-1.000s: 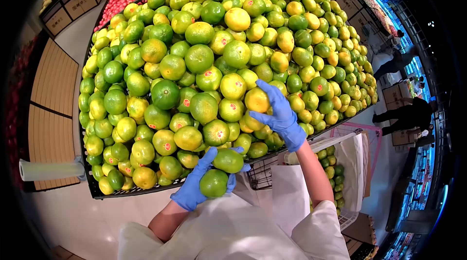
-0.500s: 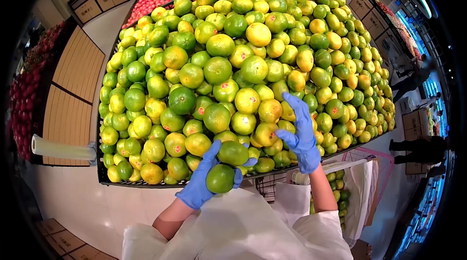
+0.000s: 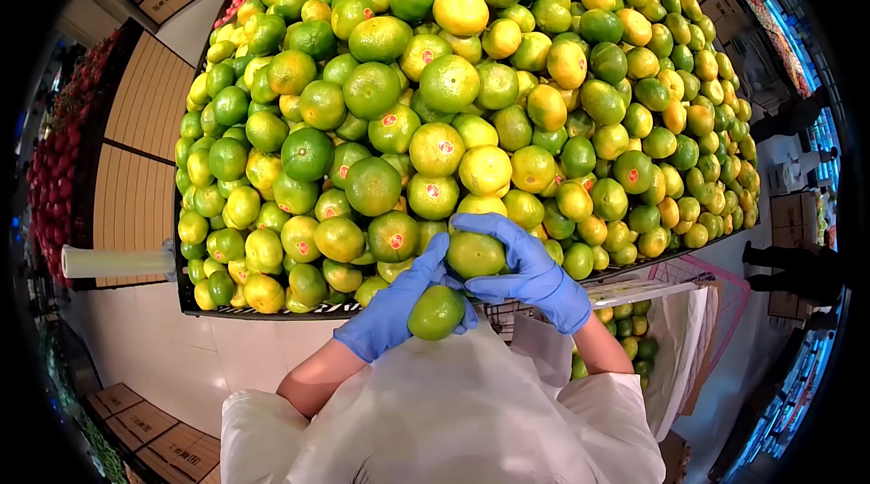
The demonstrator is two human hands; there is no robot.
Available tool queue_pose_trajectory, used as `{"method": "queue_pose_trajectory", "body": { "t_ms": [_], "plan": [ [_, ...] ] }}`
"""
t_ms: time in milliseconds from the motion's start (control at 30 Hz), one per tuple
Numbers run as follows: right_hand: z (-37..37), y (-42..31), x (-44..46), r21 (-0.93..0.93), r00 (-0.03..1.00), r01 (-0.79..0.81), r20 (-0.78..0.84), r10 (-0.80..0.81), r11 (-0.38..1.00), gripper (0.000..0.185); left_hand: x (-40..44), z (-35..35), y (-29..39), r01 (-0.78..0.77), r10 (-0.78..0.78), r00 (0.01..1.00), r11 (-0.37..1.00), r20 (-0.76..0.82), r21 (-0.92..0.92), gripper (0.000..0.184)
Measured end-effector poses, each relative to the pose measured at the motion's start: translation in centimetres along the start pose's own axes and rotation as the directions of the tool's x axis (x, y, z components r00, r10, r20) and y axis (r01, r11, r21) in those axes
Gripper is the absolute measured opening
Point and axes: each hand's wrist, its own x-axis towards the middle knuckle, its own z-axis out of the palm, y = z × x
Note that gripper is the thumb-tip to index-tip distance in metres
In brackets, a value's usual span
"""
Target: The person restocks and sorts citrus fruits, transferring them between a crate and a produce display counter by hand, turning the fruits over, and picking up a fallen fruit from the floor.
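A great heap of green and yellow oranges (image 3: 512, 126) fills a black bin (image 3: 187, 296), taking up most of the view. To its left is a slatted wooden stand (image 3: 143, 162), and at the lower left sit brown boxes (image 3: 149, 434). A person in dark clothes (image 3: 802, 271) is at the far right. The worker's white clothing (image 3: 444, 411) spreads across the bottom, just in front of the bin. More green fruit (image 3: 625, 328) shows on the right, beside a white cloth (image 3: 669, 339). A pale roll (image 3: 118, 263) sticks out near the bin's left edge.

Both hands are in blue gloves, close together at the bin's near edge. The left hand (image 3: 396, 307) is curled around a small green orange (image 3: 437, 313), which rests low in its grasp. The right hand (image 3: 535, 277) has its fingers over and its thumb under a yellowish-green orange (image 3: 476, 255) just above; the left fingertips reach that fruit's left side, though whether they press it is unclear. Small red stickers (image 3: 397, 241) mark some oranges in the heap.
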Motion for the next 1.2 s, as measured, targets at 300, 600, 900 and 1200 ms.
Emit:
{"method": "queue_pose_trajectory", "body": {
  "t_ms": [300, 600, 900, 1200],
  "plan": [
    [-1.7, -2.3, 1.1, 0.716, 0.944, -0.207, -0.033, 0.329, 0.667, 0.08, -0.1, -0.9, 1.2, -0.082, 0.116, 0.993, 0.794, 0.018, -0.602, 0.042],
    [-9.2, -1.8, 11.7, 0.159, 0.948, 0.121, -0.312, -0.067, 0.98, 0.072, -2.8, -1.2, 1.1, -0.289, 0.346, 0.938, 0.769, -0.009, -0.571, 0.05],
    [-9.5, -3.5, 26.9, -0.249, 0.961, 0.201, -0.139, -0.24, 0.947, 0.065, -9.2, -3.0, 1.4, -0.55, 0.48, 0.835, 0.751, -0.269, -0.366, 0.057],
    [-10.2, -1.2, 40.8, -0.747, 0.955, 0.278, 0.144, -0.261, 0.604, 0.07, -13.1, -10.7, 1.9, -0.531, 0.564, 0.773, 0.324, -0.291, -0.783, 0.076]
  ]
}}
